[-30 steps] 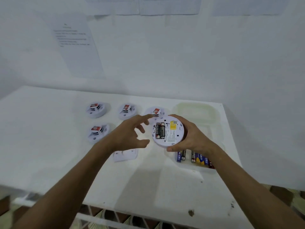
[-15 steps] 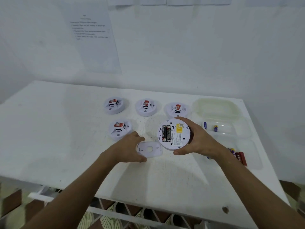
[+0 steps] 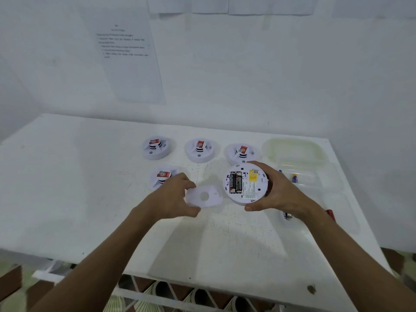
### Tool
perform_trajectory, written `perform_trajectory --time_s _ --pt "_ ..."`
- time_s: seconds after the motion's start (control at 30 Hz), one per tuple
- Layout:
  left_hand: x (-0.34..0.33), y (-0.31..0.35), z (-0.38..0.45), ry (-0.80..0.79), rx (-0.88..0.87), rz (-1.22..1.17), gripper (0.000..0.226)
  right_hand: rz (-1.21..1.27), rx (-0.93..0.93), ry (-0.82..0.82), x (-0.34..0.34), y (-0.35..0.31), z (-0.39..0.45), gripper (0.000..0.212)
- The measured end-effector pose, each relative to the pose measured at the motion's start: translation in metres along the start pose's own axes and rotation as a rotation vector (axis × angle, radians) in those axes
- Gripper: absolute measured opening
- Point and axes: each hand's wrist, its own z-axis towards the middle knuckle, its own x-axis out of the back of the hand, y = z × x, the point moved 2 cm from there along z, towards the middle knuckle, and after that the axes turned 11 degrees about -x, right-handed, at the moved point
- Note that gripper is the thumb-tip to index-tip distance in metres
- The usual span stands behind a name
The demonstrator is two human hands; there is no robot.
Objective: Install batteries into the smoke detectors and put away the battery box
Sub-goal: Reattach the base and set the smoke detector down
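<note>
White bench, scuffed; entries from its near edge back. Left hand: fingers and thumb curled round the edge of a flat white plastic mounting plate with a round centre hole, at mid-bench. Right hand: fingers and thumb gripping the rim of a round white plastic smoke detector, back face up, two black batteries seated in its bay, yellow label beside them. Clear plastic battery box along the right edge, loose batteries inside, partly hidden by the right wrist. One white smoke detector with red label just behind the left hand. Three more white smoke detectors in a row toward the far edge. Translucent box lid at the far right corner.
</note>
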Motion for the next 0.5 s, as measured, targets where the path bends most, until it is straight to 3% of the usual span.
perform_trajectory --time_s 0.13,0.3,0.5 --pt "0.039 0.008 0.006 0.117 -0.084 0.057 0.068 0.025 0.012 0.025 0.006 -0.003 0.001 0.095" --pt "0.075 0.031 0.018 0.264 -0.172 0.090 0.059 0.045 0.023 0.032 0.008 -0.008 0.004 0.095" --pt "0.062 0.071 0.038 0.159 -0.349 -0.041 0.051 0.073 0.054 0.040 0.004 -0.013 0.007 0.096"
